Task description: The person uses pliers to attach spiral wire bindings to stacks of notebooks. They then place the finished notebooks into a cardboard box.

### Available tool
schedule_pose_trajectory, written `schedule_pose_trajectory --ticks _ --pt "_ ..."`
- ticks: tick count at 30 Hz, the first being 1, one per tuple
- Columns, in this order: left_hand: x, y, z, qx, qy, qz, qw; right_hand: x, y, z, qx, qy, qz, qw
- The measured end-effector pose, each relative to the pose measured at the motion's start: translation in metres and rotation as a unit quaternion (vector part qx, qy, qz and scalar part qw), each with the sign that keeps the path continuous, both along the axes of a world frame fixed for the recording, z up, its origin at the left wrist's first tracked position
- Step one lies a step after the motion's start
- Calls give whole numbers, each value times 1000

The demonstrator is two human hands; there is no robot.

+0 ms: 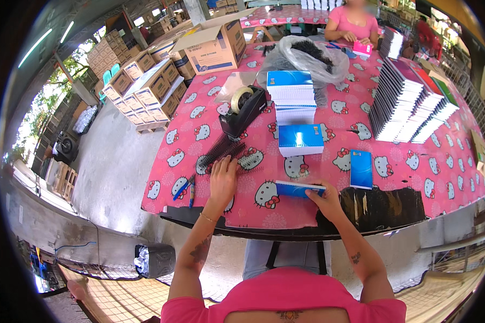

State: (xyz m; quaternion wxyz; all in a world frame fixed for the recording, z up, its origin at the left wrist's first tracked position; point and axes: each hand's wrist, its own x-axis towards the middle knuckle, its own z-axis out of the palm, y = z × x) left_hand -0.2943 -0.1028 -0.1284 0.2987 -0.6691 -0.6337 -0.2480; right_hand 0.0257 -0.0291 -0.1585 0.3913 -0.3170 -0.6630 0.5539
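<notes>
My right hand (323,198) grips the right end of a small blue notebook (293,189) near the table's front edge, thumb on its cover. My left hand (224,173) rests with fingers stretched over a heap of black spiral binding coils (221,151); whether its fingertips pinch a coil is hard to see. Ahead of the held notebook lies a short stack of blue notebooks (300,139), with a taller stack (290,89) behind it. A single blue notebook (360,169) lies flat to the right of my right hand.
A black tape dispenser (243,114) stands beyond the coils; pens (192,191) lie left of my left hand. A plastic bag of black coils (307,56) sits farther back. Tall notebook stacks (396,102) rise at right. Across the table, a person (353,27) handles a pink notebook. Cartons (215,48) stand far left.
</notes>
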Motion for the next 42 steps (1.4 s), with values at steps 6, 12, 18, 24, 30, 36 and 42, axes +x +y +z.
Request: schedule_pose_trajectory --ticks 6,12,18,24,30,36,42 --pt "61 -20 24 -73 -281 -66 955 6 3 -9 -72 -12 30 997" --pt "95 -36 18 -122 -395 -127 902 4 4 -13 -35 40 51 997" --pt "92 -25 8 -31 -325 -114 938 3 2 -12 -1 36 40 999" --pt "86 -20 8 -47 -317 -140 937 7 0 -8 -19 16 66 998" --pt "71 -17 23 -158 -202 -243 936 8 -2 -3 24 0 59 998" --pt "94 -14 47 -149 -284 -227 920 12 -1 -4 -18 14 62 998" --pt "104 -5 44 -217 -144 -122 958 7 -10 8 -41 36 28 998"
